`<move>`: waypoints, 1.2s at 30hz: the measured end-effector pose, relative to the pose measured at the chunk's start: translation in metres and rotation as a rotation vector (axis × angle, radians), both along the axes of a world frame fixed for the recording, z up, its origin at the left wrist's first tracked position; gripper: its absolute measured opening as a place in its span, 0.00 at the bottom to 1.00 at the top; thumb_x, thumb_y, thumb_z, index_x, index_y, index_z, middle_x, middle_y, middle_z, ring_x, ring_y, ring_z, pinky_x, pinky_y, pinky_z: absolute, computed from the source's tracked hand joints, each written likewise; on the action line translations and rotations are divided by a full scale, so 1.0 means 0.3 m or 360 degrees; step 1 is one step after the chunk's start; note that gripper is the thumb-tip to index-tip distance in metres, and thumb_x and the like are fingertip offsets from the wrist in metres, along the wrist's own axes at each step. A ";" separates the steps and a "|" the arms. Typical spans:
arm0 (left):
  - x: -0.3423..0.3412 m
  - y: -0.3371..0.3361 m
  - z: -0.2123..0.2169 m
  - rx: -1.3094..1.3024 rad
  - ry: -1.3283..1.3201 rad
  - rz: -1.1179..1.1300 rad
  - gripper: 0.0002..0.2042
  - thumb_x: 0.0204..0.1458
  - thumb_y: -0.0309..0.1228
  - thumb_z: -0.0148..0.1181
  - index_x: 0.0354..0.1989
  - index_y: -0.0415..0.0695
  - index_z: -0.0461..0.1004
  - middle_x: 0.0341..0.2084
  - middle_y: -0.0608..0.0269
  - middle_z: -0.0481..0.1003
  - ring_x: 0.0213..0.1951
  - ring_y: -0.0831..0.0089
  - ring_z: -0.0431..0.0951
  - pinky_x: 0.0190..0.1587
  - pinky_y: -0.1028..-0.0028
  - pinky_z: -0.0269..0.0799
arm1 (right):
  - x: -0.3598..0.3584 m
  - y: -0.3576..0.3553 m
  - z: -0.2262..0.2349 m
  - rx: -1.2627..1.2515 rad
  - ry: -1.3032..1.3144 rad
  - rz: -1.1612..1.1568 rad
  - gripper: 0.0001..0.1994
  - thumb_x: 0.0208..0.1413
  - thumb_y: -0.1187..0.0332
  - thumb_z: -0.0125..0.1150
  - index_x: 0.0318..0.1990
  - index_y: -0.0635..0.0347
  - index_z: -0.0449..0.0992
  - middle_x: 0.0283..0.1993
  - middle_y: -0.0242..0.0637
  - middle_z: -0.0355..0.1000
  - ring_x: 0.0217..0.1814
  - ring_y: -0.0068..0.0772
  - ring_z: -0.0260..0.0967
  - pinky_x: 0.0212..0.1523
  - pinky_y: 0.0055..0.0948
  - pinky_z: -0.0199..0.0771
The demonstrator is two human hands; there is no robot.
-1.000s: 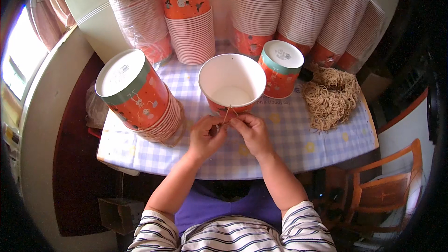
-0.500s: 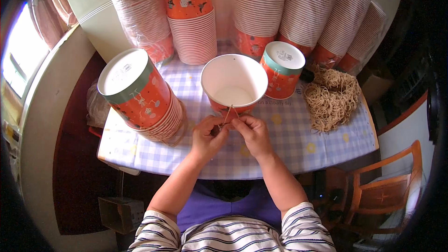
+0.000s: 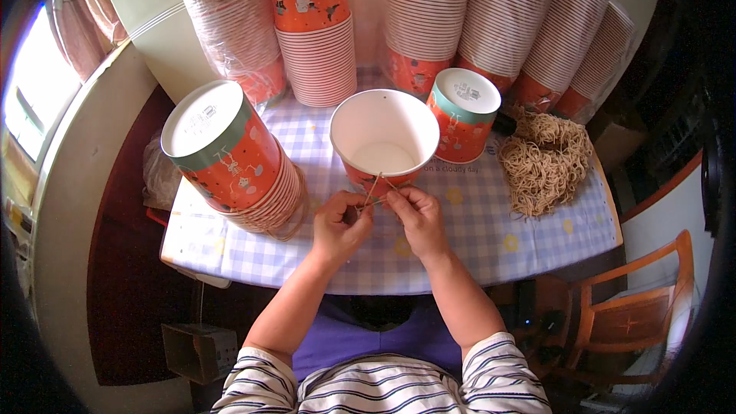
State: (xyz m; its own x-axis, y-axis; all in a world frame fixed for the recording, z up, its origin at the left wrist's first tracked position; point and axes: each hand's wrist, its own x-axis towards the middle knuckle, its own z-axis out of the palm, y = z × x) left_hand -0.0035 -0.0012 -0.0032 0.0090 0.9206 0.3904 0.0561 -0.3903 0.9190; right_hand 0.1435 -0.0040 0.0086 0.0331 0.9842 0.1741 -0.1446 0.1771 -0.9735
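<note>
An orange paper bucket (image 3: 385,134) with a white inside stands upright, mouth up, in front of me. A thin tan cord (image 3: 371,192) comes from the near side of its rim. My left hand (image 3: 340,225) is closed in a pinch on the cord, just before the bucket. Close beside it my right hand (image 3: 418,221) pinches the cord too, with a small gap between the two hands. The fingertips hide part of the cord, so I cannot tell whether it is knotted.
On the left leans a stack of upturned buckets (image 3: 234,161) with cord loops beside it. A single upturned bucket (image 3: 464,115) stands to the right, near a heap of tan cords (image 3: 546,162). Tall wrapped bucket stacks (image 3: 429,8) line the back of the checked tablecloth (image 3: 383,268).
My hands have drawn slightly apart, and more of the cord shows between them. The bucket has stayed in place.
</note>
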 end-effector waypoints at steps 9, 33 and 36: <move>-0.010 -0.006 0.004 -0.0083 -0.0104 -0.0066 0.02 0.47 0.21 0.56 0.29 0.37 0.71 0.21 0.71 0.69 0.20 0.88 0.64 0.22 0.85 0.59 | 0.005 0.001 -0.007 -0.0028 -0.0021 -0.0005 0.10 0.56 0.65 0.57 0.30 0.64 0.77 0.26 0.27 0.73 0.29 0.15 0.65 0.32 0.19 0.64; -0.012 -0.007 0.010 -0.0164 -0.0137 -0.0169 0.03 0.48 0.23 0.58 0.28 0.39 0.71 0.20 0.72 0.68 0.21 0.88 0.64 0.23 0.85 0.59 | -0.009 -0.007 -0.011 0.0014 -0.0044 0.0098 0.06 0.53 0.69 0.60 0.32 0.62 0.75 0.28 0.24 0.70 0.30 0.13 0.63 0.32 0.16 0.64; -0.008 -0.012 0.029 -0.0237 -0.0262 -0.0213 0.03 0.48 0.21 0.57 0.28 0.38 0.69 0.20 0.73 0.69 0.22 0.89 0.65 0.23 0.86 0.60 | -0.008 -0.010 -0.006 0.0032 -0.0051 0.0053 0.06 0.53 0.69 0.60 0.32 0.62 0.75 0.28 0.24 0.70 0.30 0.13 0.63 0.32 0.16 0.64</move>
